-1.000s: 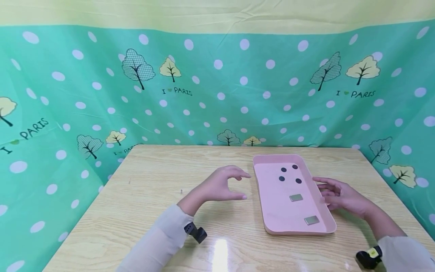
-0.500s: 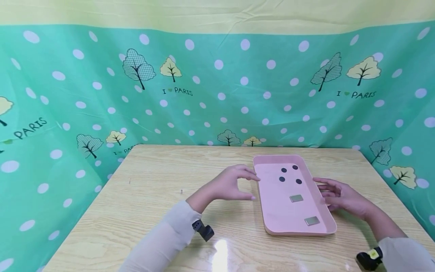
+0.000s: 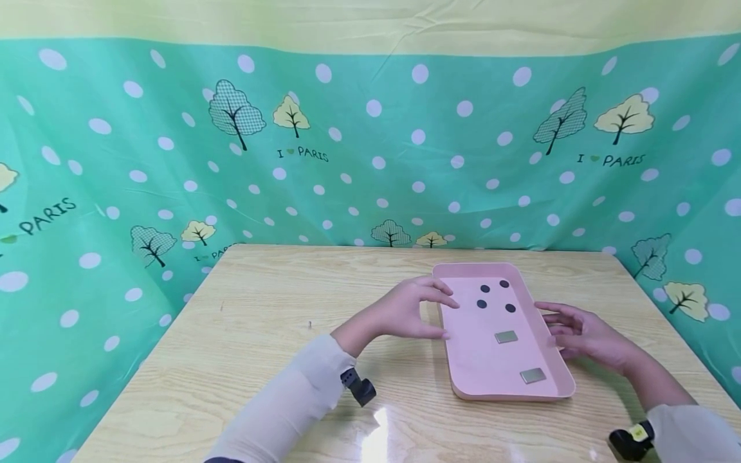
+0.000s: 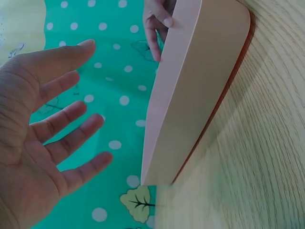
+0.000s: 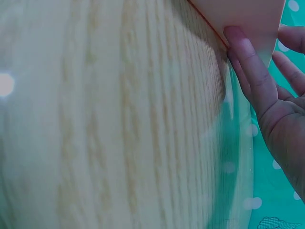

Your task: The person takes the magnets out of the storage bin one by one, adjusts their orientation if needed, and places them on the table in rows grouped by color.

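Note:
A pink rectangular tray (image 3: 475,366) rests on the table, holding several black discs (image 3: 482,304) and two grey metallic rectangles, one near the middle (image 3: 506,337) and one near the front (image 3: 532,375). Over its left rim reaches my left hand (image 3: 411,310), thumb and fingers spread apart with nothing between them. In the left wrist view that left hand (image 4: 43,138) is apart from the tray's outer wall (image 4: 195,86). My right hand (image 3: 590,337) rests its loosely bent fingers against the right side, thumb tip at the rim. The right wrist view shows fingertips (image 5: 240,43) touching the outer wall.
The wood-grain table (image 3: 278,283) extends left of the tray and in front of it. A small dark mark (image 3: 309,325) lies on its surface. Behind hangs a green dotted curtain (image 3: 347,148) with printed trees. Small black cameras (image 3: 360,388) are strapped at both wrists.
My left hand has moved right, from beside the tray to over its left rim. The right hand stays at the right side, and the tray's contents have not moved.

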Available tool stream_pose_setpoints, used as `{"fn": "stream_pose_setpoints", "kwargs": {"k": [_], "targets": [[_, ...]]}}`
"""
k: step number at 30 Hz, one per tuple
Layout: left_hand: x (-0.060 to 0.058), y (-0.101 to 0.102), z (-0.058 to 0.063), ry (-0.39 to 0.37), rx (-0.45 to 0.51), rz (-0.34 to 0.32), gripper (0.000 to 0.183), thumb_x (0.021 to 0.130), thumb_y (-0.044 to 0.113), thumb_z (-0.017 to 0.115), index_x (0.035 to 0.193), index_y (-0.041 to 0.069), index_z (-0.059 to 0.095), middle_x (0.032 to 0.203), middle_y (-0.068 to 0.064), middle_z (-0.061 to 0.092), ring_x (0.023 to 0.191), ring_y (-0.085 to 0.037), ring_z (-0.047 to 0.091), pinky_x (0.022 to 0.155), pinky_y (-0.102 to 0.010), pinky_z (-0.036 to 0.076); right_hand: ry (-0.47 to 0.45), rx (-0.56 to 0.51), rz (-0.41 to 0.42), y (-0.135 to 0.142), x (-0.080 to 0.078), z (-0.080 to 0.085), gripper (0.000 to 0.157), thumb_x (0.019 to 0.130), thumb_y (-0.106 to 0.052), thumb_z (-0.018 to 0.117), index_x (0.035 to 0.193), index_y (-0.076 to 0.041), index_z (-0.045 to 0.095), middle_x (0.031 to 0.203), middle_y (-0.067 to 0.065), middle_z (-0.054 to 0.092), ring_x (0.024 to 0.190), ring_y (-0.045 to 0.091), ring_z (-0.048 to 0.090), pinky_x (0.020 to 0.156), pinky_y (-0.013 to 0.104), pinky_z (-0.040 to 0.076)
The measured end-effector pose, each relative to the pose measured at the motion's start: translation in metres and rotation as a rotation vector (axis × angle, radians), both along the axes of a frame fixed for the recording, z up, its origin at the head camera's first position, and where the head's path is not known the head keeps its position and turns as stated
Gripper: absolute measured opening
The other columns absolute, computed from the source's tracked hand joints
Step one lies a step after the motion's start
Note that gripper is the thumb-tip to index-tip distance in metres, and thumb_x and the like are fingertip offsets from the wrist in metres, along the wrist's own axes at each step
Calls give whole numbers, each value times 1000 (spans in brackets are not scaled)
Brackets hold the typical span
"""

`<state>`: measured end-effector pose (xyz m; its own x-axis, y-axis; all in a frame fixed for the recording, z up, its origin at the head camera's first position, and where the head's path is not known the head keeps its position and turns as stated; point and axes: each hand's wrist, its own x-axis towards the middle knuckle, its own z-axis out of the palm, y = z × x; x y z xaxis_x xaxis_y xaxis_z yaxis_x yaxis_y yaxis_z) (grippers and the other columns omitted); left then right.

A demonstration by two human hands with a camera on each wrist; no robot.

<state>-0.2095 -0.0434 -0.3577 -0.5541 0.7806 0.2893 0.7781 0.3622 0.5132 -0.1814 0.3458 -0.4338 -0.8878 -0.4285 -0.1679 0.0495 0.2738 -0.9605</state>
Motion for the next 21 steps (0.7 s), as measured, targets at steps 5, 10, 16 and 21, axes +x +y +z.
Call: {"fn": "stream_pose_setpoints", "kwargs": {"k": [5,10,16,21], "targets": [[-2,7,2,-6,10,-19,44,75,24,84,115,12,72,125,-6,60,116,-18,55,101,-24,40,0,-13,8,0,0,0,62,97,-6,57,152,-7,28,135,16,52,108,12,63,80,47,57],[-4,13,1,-23,9,-15,43,76,23,84,115,13,72,124,-4,60,112,-13,55,96,-24,44,4,-31,11,0,1,1,61,97,-5,56,152,-9,30,135,16,52,107,12,63,79,47,57],[-6,22,-2,-48,28,-30,42,75,22,84,114,12,73,122,-3,61,100,-8,57,87,-22,48,1,-17,11,1,0,1,61,98,-6,56,152,-8,29,136,19,51,107,12,63,79,47,57],[-6,31,-1,-76,40,-40,41,75,22,84,113,13,73,121,-2,60,100,-6,56,84,-17,47,2,-15,10,0,0,1,61,98,-6,56,152,-8,29,136,22,50,107,12,63,79,47,57]]}}
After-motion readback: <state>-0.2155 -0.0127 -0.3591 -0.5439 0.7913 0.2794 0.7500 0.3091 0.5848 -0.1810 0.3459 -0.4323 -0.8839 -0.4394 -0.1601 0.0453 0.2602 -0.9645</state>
